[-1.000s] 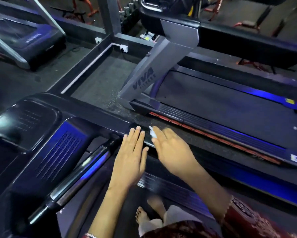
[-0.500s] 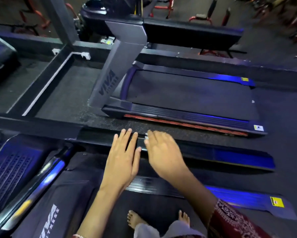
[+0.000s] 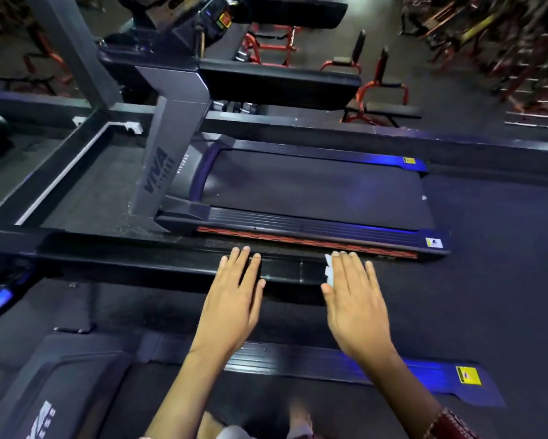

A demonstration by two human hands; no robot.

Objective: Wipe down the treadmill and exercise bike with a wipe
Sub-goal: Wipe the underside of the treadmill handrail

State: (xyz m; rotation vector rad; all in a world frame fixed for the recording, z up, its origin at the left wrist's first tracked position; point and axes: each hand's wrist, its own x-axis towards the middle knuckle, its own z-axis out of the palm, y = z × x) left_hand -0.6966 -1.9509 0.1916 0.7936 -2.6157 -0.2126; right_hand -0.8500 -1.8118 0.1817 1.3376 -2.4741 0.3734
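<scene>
- The left hand [image 3: 234, 299] lies palm down on the black handrail [image 3: 139, 264] of the treadmill [image 3: 298, 359] on which the person stands.
- Its fingers [image 3: 231, 264] are straight and slightly spread. The tips reach the far edge of the handrail, and they hold nothing.
- The right hand [image 3: 355, 302] lies palm down further right at the same height, apart from the left hand, with a bare stretch of handrail between them.
- Its fingers [image 3: 348, 267] are straight and close together, pressing flat on the white wipe [image 3: 329, 272].
- The wipe is under the right hand. Only its crumpled edge shows, on the thumb side beside the index finger.
- The right hand covers the end of the handrail, so it cannot be told whether the wipe lies fully on it.
- A patterned red sleeve [image 3: 447, 423] covers the right forearm at the lower edge of the view.
- A second treadmill [image 3: 314, 191] stands parallel beyond the handrail on the dark floor [image 3: 504, 264]. It has a grey upright marked "VIVA" and an orange strip along its near side.
- Red-framed benches [image 3: 377, 87] stand further back; the far right of the room is blurred.
</scene>
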